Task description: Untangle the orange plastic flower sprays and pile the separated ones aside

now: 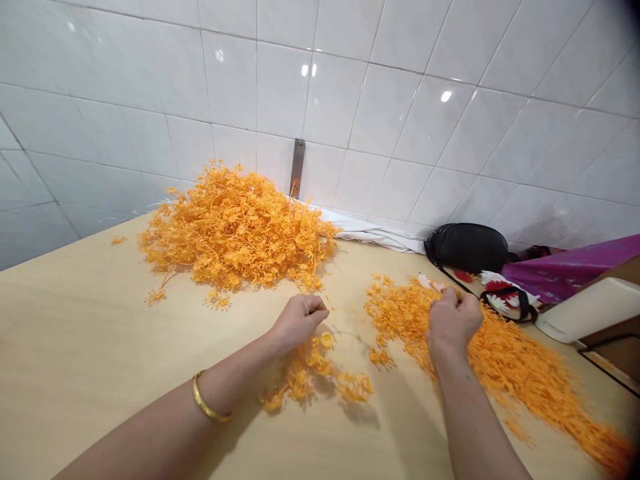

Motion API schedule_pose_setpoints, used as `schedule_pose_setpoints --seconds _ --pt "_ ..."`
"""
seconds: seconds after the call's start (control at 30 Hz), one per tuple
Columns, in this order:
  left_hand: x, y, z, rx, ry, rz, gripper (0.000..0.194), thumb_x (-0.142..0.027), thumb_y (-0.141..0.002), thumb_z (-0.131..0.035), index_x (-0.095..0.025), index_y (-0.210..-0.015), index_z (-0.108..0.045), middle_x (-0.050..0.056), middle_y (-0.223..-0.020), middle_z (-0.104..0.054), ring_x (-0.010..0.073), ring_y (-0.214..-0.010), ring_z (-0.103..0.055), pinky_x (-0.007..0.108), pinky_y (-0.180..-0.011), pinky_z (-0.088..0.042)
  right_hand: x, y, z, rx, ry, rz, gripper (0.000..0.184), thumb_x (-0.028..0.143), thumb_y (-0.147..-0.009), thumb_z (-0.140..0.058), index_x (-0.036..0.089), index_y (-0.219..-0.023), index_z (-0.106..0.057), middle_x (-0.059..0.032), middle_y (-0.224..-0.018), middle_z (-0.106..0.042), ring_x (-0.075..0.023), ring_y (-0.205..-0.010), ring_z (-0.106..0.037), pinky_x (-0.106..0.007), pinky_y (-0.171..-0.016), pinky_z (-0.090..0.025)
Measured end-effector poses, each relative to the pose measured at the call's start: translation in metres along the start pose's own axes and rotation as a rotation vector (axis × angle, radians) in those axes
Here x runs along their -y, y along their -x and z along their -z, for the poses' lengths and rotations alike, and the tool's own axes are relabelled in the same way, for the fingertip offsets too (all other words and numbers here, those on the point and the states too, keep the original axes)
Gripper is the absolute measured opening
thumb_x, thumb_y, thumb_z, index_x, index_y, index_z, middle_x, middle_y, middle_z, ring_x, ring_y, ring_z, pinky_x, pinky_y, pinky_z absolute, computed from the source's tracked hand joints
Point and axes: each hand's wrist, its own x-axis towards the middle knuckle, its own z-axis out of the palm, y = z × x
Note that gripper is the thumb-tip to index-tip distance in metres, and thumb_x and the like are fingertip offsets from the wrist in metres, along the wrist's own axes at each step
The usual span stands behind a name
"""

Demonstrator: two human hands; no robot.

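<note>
My left hand [301,323], with a gold bangle [205,400] on its wrist, is closed in a pinch. A sprig of orange artificial flowers [320,375] hangs from it just above the table. My right hand [454,319] is also closed, over the near pile of loose orange pieces [520,363] on the right; whatever lies in its fingers is hidden. Beyond my left hand rises a large heap of orange flower sprigs [245,230], with a few stray bits around its edge.
The pale wooden table [100,347] meets a white tiled wall [280,80] with a metal bracket [297,167]. Bunched white cloth [373,235] runs along the wall. A black bag [467,247], red and white flowers [505,293], purple cloth [575,270] and a white bottle-like object [593,310] stand at right.
</note>
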Motion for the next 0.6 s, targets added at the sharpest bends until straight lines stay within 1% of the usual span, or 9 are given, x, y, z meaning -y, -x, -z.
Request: schedule_pose_setpoints --seconds 0.07,0.13,0.17,0.23,0.3,0.4,0.47,0.53,0.6 --pt "0.0 -0.001 -0.002 -0.038 0.085 0.012 0.019 -0.029 -0.07 -0.046 -0.015 -0.056 -0.044 -0.007 -0.044 -0.033 0.0051 -0.041 -0.029 0.018 -0.042 -0.023 -0.01 -0.009 0.005 -0.034 0.127 0.001 0.02 0.025 -0.067 -0.045 0.016 -0.085 -0.049 -0.0067 -0.08 -0.047 -0.0197 -0.072 -0.045 -0.034 -0.067 -0.035" --pt "0.001 -0.002 -0.003 -0.043 0.145 0.014 0.02 -0.031 -0.071 -0.046 -0.015 -0.058 -0.045 -0.007 -0.044 -0.036 0.0055 -0.042 -0.032 0.018 -0.043 -0.025 -0.009 -0.007 0.005 -0.017 0.248 0.067 0.026 0.021 -0.062 -0.049 0.014 -0.087 -0.053 -0.0125 -0.094 -0.046 -0.0244 -0.086 -0.044 -0.038 -0.074 -0.033" --pt "0.002 -0.003 -0.003 -0.042 0.158 0.013 0.02 -0.031 -0.07 -0.046 -0.015 -0.059 -0.046 -0.006 -0.045 -0.037 0.0056 -0.042 -0.032 0.019 -0.043 -0.026 -0.005 -0.003 0.005 -0.001 0.277 0.116 0.024 0.021 -0.062 -0.049 0.014 -0.085 -0.054 -0.0138 -0.097 -0.046 -0.0261 -0.09 -0.043 -0.04 -0.077 -0.032" --pt "0.003 -0.002 -0.001 -0.046 0.158 -0.003 0.02 -0.03 -0.069 -0.049 -0.015 -0.058 -0.046 -0.005 -0.046 -0.039 0.0057 -0.044 -0.034 0.019 -0.045 -0.027 0.009 0.008 0.004 0.068 0.246 0.184 0.017 0.025 -0.067 -0.047 0.015 -0.077 -0.057 -0.0122 -0.089 -0.051 -0.0252 -0.087 -0.045 -0.039 -0.076 -0.033" --pt "0.003 -0.002 0.002 -0.061 0.16 -0.039 0.022 -0.03 -0.07 -0.049 -0.014 -0.055 -0.046 -0.004 -0.049 -0.041 0.0062 -0.048 -0.036 0.02 -0.049 -0.03 0.025 0.022 0.004 0.292 0.097 0.166 0.022 0.033 -0.072 -0.045 0.016 -0.066 -0.056 -0.0074 -0.071 -0.055 -0.02 -0.071 -0.049 -0.033 -0.067 -0.036" --pt "0.0 -0.001 0.008 -0.111 0.167 -0.12 0.027 -0.031 -0.074 -0.045 -0.014 -0.053 -0.046 -0.002 -0.054 -0.043 0.0074 -0.054 -0.039 0.02 -0.056 -0.033 0.045 0.046 0.002 0.837 -0.073 0.041 0.036 0.046 -0.072 -0.045 0.016 -0.055 -0.054 -0.0017 -0.053 -0.051 -0.0127 -0.05 -0.045 -0.025 -0.049 -0.034" --pt "-0.003 0.0 0.011 -0.186 0.134 -0.171 0.03 -0.032 -0.076 -0.043 -0.014 -0.053 -0.046 -0.002 -0.055 -0.044 0.0083 -0.057 -0.041 0.021 -0.058 -0.033 0.051 0.063 -0.002 1.095 -0.058 0.029 0.034 0.047 -0.068 -0.051 0.016 -0.055 -0.054 0.0012 -0.049 -0.047 -0.01 -0.045 -0.04 -0.023 -0.045 -0.029" --pt "-0.005 0.0 0.013 -0.243 0.089 -0.196 0.032 -0.033 -0.076 -0.043 -0.014 -0.052 -0.048 -0.001 -0.056 -0.045 0.009 -0.058 -0.041 0.021 -0.058 -0.033 0.052 0.078 -0.009 1.22 -0.028 0.056 0.028 0.043 -0.064 -0.056 0.016 -0.057 -0.054 0.0035 -0.049 -0.043 -0.0083 -0.046 -0.036 -0.022 -0.043 -0.025" --pt "-0.005 -0.001 0.014 -0.268 0.054 -0.19 0.033 -0.035 -0.077 -0.042 -0.013 -0.054 -0.051 -0.001 -0.057 -0.047 0.0097 -0.058 -0.043 0.022 -0.058 -0.033 0.049 0.087 -0.015 1.267 -0.056 0.069 0.023 0.037 -0.065 -0.056 0.017 -0.055 -0.05 0.0047 -0.05 -0.039 -0.0074 -0.046 -0.033 -0.021 -0.043 -0.024"
